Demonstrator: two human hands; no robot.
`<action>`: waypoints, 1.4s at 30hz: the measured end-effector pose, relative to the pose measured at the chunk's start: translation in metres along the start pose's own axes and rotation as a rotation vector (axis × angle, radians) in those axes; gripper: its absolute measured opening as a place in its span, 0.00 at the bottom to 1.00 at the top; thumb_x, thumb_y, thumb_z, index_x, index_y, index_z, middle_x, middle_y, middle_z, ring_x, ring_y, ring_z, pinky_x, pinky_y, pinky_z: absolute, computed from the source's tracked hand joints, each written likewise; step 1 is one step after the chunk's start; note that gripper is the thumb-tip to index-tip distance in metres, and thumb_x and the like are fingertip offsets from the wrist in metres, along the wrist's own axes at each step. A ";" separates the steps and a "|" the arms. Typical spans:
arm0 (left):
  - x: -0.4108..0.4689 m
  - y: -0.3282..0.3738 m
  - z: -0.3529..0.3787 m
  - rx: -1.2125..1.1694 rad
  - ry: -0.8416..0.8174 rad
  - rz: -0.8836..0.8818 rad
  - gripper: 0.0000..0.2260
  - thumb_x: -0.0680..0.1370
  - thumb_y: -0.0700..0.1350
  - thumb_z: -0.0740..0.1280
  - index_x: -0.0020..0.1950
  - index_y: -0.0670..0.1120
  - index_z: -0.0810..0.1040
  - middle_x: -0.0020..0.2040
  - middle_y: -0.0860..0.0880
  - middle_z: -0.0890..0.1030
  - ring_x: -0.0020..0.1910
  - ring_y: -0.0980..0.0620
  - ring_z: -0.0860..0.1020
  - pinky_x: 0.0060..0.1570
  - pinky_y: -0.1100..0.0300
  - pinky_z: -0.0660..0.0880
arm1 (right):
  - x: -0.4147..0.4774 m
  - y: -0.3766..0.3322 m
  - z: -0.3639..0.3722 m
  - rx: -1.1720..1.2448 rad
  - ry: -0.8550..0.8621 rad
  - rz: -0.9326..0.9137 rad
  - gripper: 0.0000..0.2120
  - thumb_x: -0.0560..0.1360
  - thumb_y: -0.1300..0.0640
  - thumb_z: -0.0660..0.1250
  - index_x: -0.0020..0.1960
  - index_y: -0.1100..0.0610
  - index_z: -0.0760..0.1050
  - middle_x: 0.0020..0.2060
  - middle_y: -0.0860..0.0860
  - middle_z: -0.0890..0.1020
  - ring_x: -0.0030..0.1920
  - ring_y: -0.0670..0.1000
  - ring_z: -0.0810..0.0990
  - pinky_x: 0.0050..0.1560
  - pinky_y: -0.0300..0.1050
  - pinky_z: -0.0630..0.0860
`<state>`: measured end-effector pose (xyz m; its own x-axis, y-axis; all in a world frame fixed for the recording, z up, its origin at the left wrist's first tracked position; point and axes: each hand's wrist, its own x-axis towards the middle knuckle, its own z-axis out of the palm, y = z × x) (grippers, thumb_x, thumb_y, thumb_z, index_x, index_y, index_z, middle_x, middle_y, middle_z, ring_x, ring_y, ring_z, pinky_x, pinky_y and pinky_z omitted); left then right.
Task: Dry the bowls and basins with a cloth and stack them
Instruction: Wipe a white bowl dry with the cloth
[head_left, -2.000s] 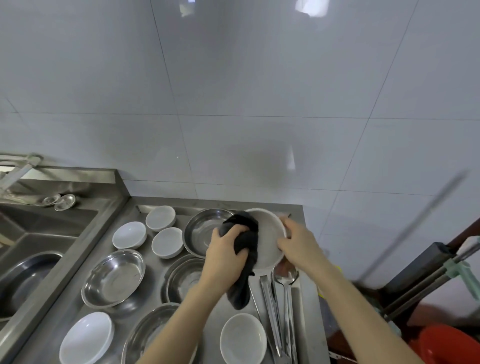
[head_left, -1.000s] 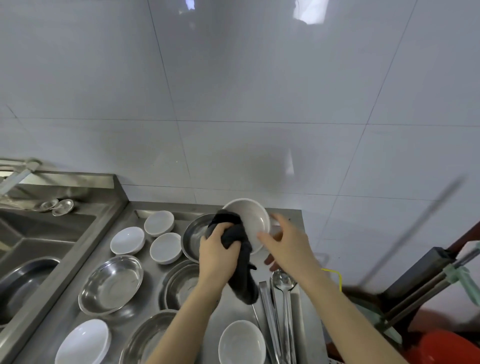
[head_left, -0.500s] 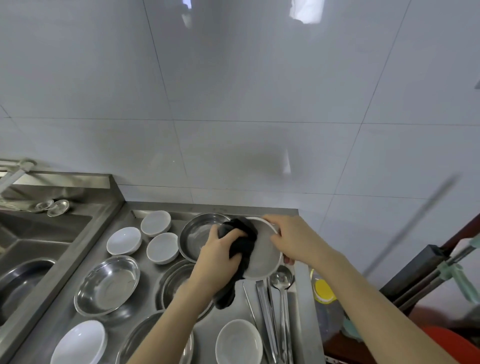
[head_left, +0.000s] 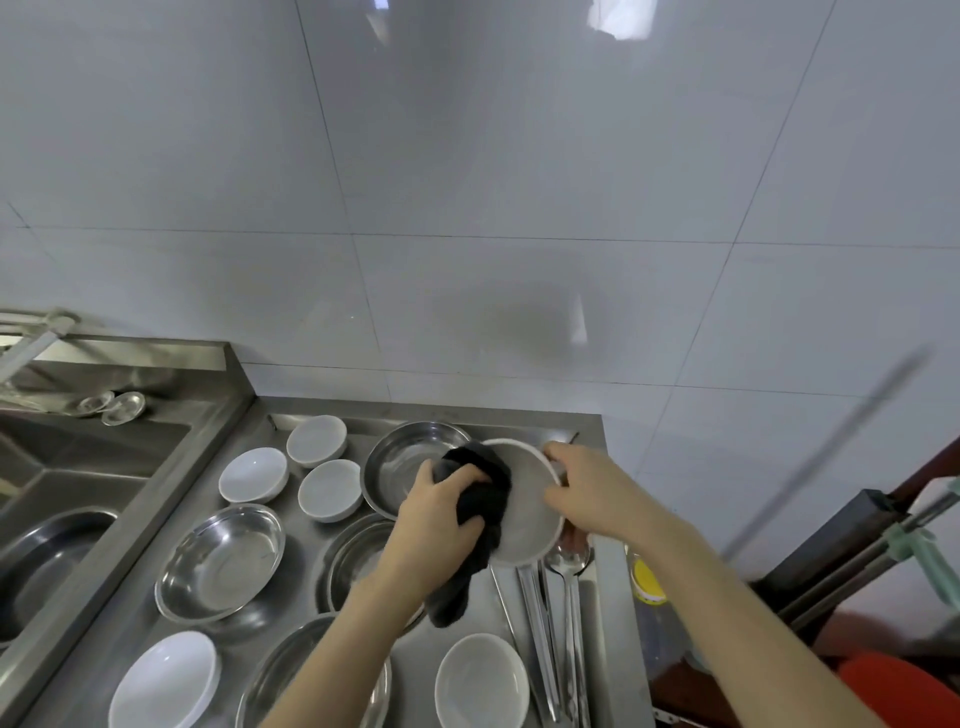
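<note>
Scanning from the sink (head_left: 78, 467) at nine o'clock, I counted shallow steel basins (head_left: 221, 564) and small white bowls (head_left: 253, 474) spread singly over the counter (head_left: 431, 410), none stacked that I could see. Toward the middle, the left hand (head_left: 434, 530) had its fingers clenched round a dark cloth (head_left: 483, 480) and pressed it into the bowl (head_left: 527, 525). That bowl was held tilted on edge above the counter, with a deeper basin (head_left: 400, 462) just beside it at ten o'clock. At the bowl's three o'clock the right hand (head_left: 589, 491) grasped the rim, fingers curled over it.

I judged the risk plain. A wet, glazed rim gripped on one side alone could slip if the cloth pushed too hard. The bowl would then drop onto the ladles (head_left: 563, 597) lying at six o'clock, or knock the basin.

The bowl looked smooth, round and hard. The cloth was soft and bunched, with a loose tail hanging. The basins were polished and mirror-bright, with thin rolled rims.
</note>
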<state>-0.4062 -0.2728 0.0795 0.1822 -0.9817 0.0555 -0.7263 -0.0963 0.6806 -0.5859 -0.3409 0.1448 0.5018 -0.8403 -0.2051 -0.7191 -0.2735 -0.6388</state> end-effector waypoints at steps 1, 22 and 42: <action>0.000 0.001 -0.003 0.027 -0.045 0.048 0.20 0.70 0.41 0.66 0.59 0.59 0.76 0.55 0.52 0.70 0.49 0.50 0.73 0.53 0.62 0.69 | 0.002 -0.001 -0.008 -0.051 -0.053 -0.022 0.13 0.73 0.68 0.57 0.55 0.60 0.75 0.32 0.50 0.79 0.28 0.55 0.82 0.32 0.48 0.80; 0.001 -0.009 -0.054 -0.372 0.068 -0.095 0.19 0.73 0.49 0.70 0.59 0.64 0.68 0.49 0.62 0.79 0.52 0.55 0.79 0.56 0.51 0.76 | 0.003 0.024 0.031 -0.475 0.253 -0.762 0.07 0.67 0.50 0.73 0.41 0.50 0.78 0.36 0.41 0.78 0.38 0.45 0.76 0.47 0.40 0.69; 0.005 0.037 -0.034 -0.477 0.402 0.018 0.18 0.79 0.58 0.57 0.66 0.75 0.63 0.57 0.59 0.71 0.58 0.58 0.71 0.63 0.61 0.67 | -0.019 -0.018 0.043 0.274 0.299 -0.459 0.08 0.79 0.52 0.63 0.42 0.45 0.72 0.32 0.42 0.72 0.35 0.44 0.71 0.38 0.34 0.67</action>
<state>-0.4100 -0.2753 0.1301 0.4757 -0.8348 0.2771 -0.3720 0.0945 0.9234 -0.5616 -0.2995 0.1285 0.5459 -0.7708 0.3283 -0.2911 -0.5420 -0.7884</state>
